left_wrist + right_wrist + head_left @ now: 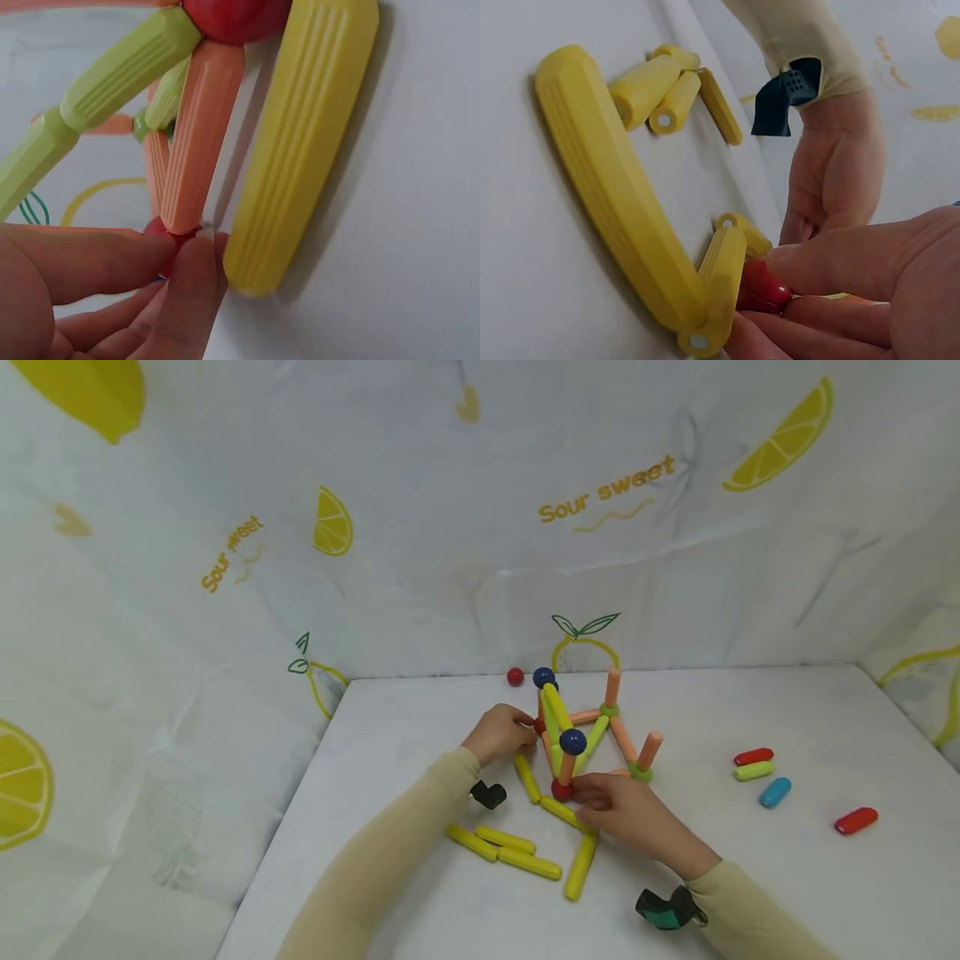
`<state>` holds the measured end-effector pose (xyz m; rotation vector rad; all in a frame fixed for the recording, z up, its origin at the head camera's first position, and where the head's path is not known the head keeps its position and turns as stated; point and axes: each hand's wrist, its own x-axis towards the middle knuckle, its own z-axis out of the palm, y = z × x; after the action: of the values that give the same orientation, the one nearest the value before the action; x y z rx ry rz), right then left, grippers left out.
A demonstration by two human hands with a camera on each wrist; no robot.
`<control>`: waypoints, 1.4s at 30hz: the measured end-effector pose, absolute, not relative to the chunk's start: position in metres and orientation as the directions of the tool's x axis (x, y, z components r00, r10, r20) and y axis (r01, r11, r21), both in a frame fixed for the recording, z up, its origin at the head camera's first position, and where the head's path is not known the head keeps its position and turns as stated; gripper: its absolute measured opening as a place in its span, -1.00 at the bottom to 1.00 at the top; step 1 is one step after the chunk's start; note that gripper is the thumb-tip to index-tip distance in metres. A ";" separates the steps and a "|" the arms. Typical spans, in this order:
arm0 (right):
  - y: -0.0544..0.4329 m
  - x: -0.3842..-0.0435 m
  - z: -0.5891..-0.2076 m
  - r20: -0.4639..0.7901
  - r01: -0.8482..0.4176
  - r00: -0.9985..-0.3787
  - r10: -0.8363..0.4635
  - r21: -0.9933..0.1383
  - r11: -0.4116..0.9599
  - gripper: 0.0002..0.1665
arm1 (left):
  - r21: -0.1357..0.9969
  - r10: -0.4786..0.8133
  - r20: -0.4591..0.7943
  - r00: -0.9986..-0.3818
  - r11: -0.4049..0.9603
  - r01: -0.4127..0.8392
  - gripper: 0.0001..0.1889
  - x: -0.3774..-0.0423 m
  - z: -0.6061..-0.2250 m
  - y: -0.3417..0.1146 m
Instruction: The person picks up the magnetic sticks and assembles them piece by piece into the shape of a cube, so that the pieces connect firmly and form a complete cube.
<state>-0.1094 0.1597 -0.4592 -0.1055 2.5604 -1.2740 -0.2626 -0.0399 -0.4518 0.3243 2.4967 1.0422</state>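
Both Hands Pinch the Red Balls of a Small Stick Frame

On the white table (795, 893), a person is bent to a frame made of sticks and balls, which stands a little right of the middle, near the back edge. The left hand (504, 735) has its thumb and fingers closed around the far red ball (539, 725), where an orange stick (202, 135) is joined. The right hand (626, 810) pinches in the same manner the near red ball (562, 789), and above this one rises an upright stick (567, 770) with the near blue ball (573, 742) on its top. A sloping yellow stick (557, 707) goes from the far blue ball (544, 677) toward the near one. On the right side of the frame there are two green balls (640, 772), each carrying an orange post (650, 751).

Just beside the frame, three yellow sticks (527, 778) lie in a bent line, and three other yellow sticks (529, 862) are grouped nearer to the person. A loose red ball (515, 677) rests at the back edge. Well apart, on the right, lie two red sticks (857, 821), a lime stick (753, 771) and a blue stick (776, 792).
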 end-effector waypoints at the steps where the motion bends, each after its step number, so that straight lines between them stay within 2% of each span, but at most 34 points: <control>1: 0.154 -0.112 -0.460 -0.212 0.054 -0.958 -0.192 -0.794 0.606 -0.44 | 0.720 0.360 -0.286 -0.888 0.692 0.049 -0.59 -0.264 -0.453 -0.042; 7: 0.136 -0.123 -0.460 -0.168 0.003 -0.966 -0.195 -0.764 0.645 -0.50 | 0.725 0.358 -0.273 -0.893 0.687 0.054 -0.59 -0.278 -0.452 -0.056; 12: 0.129 -0.117 -0.451 -0.139 -0.036 -0.972 -0.190 -0.710 0.703 -0.50 | 0.699 0.306 -0.171 -0.937 0.708 0.103 -0.58 -0.311 -0.448 -0.073; 14: 0.133 -0.107 -0.442 -0.090 -0.068 -0.980 -0.180 -0.694 0.717 -0.53 | 0.681 0.284 -0.128 -0.950 0.721 0.124 -0.57 -0.328 -0.447 -0.074; 16: 0.139 -0.097 -0.434 0.024 -0.138 -0.986 -0.166 -0.678 0.722 -0.59 | 0.670 0.275 -0.108 -0.955 0.730 0.135 -0.54 -0.343 -0.449 -0.074; 18: 0.148 -0.090 -0.427 0.207 -0.238 -0.969 -0.135 -0.639 0.731 -0.65 | 0.658 0.296 -0.103 -0.950 0.736 0.158 -0.48 -0.356 -0.454 -0.071; 21: 0.168 -0.091 -0.419 0.479 -0.349 -0.876 -0.049 -0.562 0.750 -0.67 | 0.633 0.355 -0.099 -0.930 0.743 0.216 -0.43 -0.371 -0.462 -0.064; 24: 0.191 -0.099 -0.414 0.577 -0.346 -0.814 0.065 -0.571 0.745 -0.63 | 0.590 0.416 -0.082 -0.906 0.753 0.292 -0.49 -0.380 -0.472 -0.054; 28: 0.219 -0.107 -0.413 0.487 -0.267 -0.862 0.138 -0.669 0.693 -0.54 | 0.586 0.430 -0.078 -0.900 0.750 0.307 -0.61 -0.378 -0.475 -0.047; 31: 0.232 -0.111 -0.416 0.368 -0.223 -0.925 0.095 -0.728 0.649 -0.46 | 0.638 0.373 -0.083 -0.924 0.732 0.238 -0.61 -0.367 -0.462 -0.055; 34: 0.240 -0.116 -0.420 0.266 -0.188 -0.964 0.029 -0.751 0.633 -0.42 | 0.689 0.335 -0.044 -0.941 0.693 0.214 -0.56 -0.350 -0.433 -0.067; 38: 0.242 -0.121 -0.426 0.164 -0.131 -0.986 -0.010 -0.749 0.649 -0.48 | 0.692 0.384 0.066 -0.921 0.647 0.319 -0.51 -0.317 -0.383 -0.075; 42: 0.241 -0.125 -0.429 0.123 -0.107 -0.992 -0.022 -0.748 0.656 -0.54 | 0.659 0.542 0.130 -0.830 0.579 0.481 -0.54 -0.276 -0.343 -0.064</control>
<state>-0.1246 0.2409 -0.4289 -0.1153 2.9512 -1.3434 -0.2760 -0.0639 -0.3433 0.8814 2.7143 1.0928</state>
